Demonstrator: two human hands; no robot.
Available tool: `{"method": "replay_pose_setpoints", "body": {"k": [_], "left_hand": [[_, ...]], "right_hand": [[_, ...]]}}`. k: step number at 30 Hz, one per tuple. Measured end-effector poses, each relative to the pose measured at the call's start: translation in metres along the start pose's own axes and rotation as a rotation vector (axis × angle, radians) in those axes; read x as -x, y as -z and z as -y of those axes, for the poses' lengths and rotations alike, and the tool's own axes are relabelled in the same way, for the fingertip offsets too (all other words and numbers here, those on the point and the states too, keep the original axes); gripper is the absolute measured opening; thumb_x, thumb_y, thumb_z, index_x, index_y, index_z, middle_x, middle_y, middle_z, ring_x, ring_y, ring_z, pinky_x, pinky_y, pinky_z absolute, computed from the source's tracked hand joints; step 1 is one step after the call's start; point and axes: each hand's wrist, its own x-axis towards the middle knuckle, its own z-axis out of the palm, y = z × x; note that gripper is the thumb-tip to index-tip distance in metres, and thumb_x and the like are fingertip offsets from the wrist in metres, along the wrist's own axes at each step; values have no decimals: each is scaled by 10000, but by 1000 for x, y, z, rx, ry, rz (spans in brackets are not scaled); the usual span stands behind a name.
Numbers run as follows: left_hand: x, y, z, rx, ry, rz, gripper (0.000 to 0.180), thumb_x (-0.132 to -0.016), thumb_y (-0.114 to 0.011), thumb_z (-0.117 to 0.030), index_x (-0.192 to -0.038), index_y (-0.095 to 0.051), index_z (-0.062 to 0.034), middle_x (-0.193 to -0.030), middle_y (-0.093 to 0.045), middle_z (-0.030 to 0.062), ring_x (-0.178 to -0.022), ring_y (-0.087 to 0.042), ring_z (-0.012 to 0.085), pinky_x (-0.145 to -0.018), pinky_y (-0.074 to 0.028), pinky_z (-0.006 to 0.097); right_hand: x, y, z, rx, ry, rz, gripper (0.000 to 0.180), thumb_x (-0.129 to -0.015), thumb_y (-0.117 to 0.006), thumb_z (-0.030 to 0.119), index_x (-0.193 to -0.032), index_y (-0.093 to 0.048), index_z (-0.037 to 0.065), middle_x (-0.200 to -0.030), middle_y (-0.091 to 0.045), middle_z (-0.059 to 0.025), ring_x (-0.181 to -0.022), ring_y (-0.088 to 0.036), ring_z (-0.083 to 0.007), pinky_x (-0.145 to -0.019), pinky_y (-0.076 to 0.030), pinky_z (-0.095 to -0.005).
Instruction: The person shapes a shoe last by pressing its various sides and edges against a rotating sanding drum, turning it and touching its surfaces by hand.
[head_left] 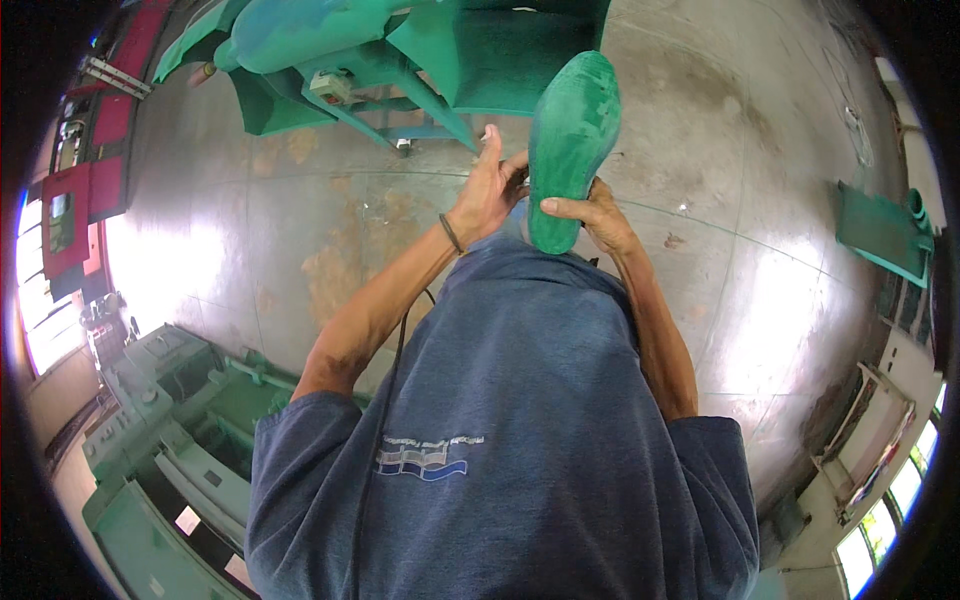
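Note:
A green piece shaped like a shoe sole [575, 125] stands lengthwise in front of me, its wide end away from me. Its surface is flat, with lighter worn patches. My right hand [603, 215] grips its narrow near end, thumb pressed on the face and fingers behind it. At its left edge, my left hand [485, 192] is held with the thumb raised and the fingers apart, the fingertips close to the piece. I cannot tell if they touch it. A dark band circles my left wrist.
Ahead stands a large green machine [340, 60] with sheet-metal guards and a frame. More green machinery [190, 420] is at the lower left. A green metal part [885, 235] stands at the right. Magenta panels [70, 215] line the left wall. The floor [330, 220] is grey and stained.

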Motion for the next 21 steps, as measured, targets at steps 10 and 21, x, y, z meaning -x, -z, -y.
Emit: {"method": "replay_pose_setpoints", "body": {"k": [10, 21], "left_hand": [[-10, 1, 0, 7, 23, -14, 938, -961, -153, -758, -1372, -554, -17, -1403, -532, 115, -1310, -435, 241, -1130, -283, 393], [-70, -30, -66, -770, -381, -351, 681, -786, -857, -255, -1308, -515, 18, -1208, -611, 129, -1127, -589, 195, -977, -488, 324]], "right_hand": [[-3, 9, 1, 50, -35, -48, 1007, -633, -886, 338, -1406, -402, -89, -1284, -569, -234, -1232, -536, -335, -1056, -422, -411], [-12, 42, 48, 402, -208, 16, 987, -676, -852, 299, -1489, -380, -5, -1389, -533, -191, -1304, -490, -300, -1105, -360, -407]]}}
